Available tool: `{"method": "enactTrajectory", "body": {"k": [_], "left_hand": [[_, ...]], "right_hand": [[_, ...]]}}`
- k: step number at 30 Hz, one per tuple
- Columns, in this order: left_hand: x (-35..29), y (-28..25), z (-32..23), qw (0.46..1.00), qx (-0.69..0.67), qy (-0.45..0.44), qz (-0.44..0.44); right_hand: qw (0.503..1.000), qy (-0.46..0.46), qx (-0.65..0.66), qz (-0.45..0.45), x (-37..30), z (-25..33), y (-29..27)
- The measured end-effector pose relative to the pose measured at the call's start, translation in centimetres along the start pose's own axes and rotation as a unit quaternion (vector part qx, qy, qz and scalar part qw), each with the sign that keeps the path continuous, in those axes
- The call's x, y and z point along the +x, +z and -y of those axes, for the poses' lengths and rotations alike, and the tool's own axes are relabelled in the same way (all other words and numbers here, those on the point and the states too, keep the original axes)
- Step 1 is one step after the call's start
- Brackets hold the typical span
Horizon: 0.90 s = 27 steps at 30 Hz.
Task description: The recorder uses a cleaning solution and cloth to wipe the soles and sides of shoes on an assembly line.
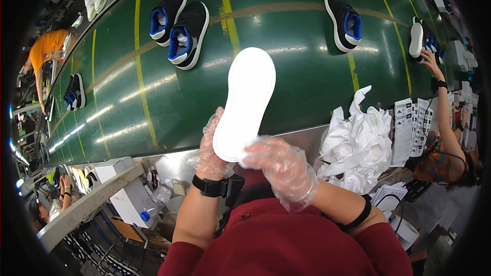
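Observation:
A shoe (246,99) is held up in front of me with its white sole facing me; its upper is hidden behind the sole. My left hand (209,148), in a clear plastic glove, grips it from the left side near the lower end, fingers partly behind it. My right hand (284,171), gloved the same way, has its fingers curled and pressed together at the lower right edge of the sole. A whitish bit shows at those fingertips, too blurred to name.
A green conveyor belt (281,97) with yellow lines carries a pair of black shoes (190,36), a single black shoe (343,23) and another pair (75,92) at left. White crumpled cloth or paper (358,143) lies right. A co-worker's hand (429,61) holds a shoe at far right.

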State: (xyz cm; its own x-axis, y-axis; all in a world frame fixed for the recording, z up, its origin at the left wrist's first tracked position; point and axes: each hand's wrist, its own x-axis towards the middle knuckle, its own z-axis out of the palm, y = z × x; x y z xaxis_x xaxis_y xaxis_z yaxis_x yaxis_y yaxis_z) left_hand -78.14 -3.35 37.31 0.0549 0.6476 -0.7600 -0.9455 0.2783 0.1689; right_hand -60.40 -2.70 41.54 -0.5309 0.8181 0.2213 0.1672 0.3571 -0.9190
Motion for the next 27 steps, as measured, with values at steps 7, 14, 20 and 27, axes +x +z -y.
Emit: {"method": "enactTrajectory", "body": {"k": [7, 14, 20, 27], "left_hand": [[-1.3, -0.3, -2.7, 0.993, 0.063, 0.079, 0.067], [-3.7, 0.2, -2.4, 0.987, 0.161, 0.022, 0.006], [-1.8, -2.6, -3.5, 0.977, 0.108, 0.07, 0.172], [-1.9, -2.8, -3.8, 0.981, -0.168, -0.078, 0.053]], "right_hand": [[0.997, 0.07, 0.013, -0.012, 4.4, -0.3, -4.8], [0.981, 0.035, -0.188, -0.035, 11.5, -4.4, -5.3], [0.97, -0.207, -0.115, 0.062, 8.0, 1.8, 1.8], [0.924, -0.191, -0.212, 0.255, 1.4, 3.6, 0.8]]}}
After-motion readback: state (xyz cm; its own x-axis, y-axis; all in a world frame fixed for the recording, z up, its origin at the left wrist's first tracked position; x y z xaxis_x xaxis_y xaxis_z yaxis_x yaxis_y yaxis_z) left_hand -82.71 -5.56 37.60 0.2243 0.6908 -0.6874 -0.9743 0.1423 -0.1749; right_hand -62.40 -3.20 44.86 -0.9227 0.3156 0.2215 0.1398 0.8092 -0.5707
